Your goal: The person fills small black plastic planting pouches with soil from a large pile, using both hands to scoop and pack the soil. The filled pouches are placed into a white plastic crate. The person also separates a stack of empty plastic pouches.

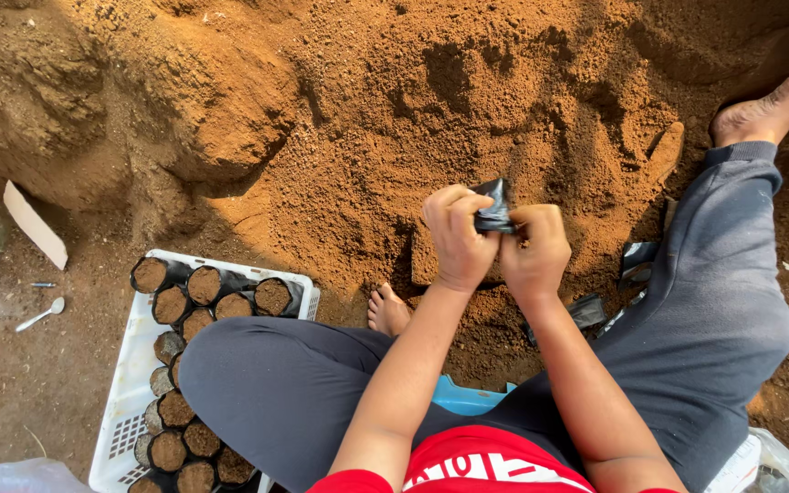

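Note:
My left hand [457, 239] and my right hand [535, 253] meet over a mound of loose reddish-brown soil [468, 100]. Both pinch a small, folded black plastic bag [493, 208] between the fingertips. The bag looks flat, with no soil in it. I sit on the ground with my grey-trousered legs bent, one bare foot [387, 311] tucked under my forearms and the other foot [769, 105] stretched out at the upper right.
A white crate [128, 383] at the lower left holds several black bags packed with soil [203, 285]. More flat black bags [636, 257] lie by my right leg. A white spoon [40, 315] and a card scrap [35, 225] lie at the left.

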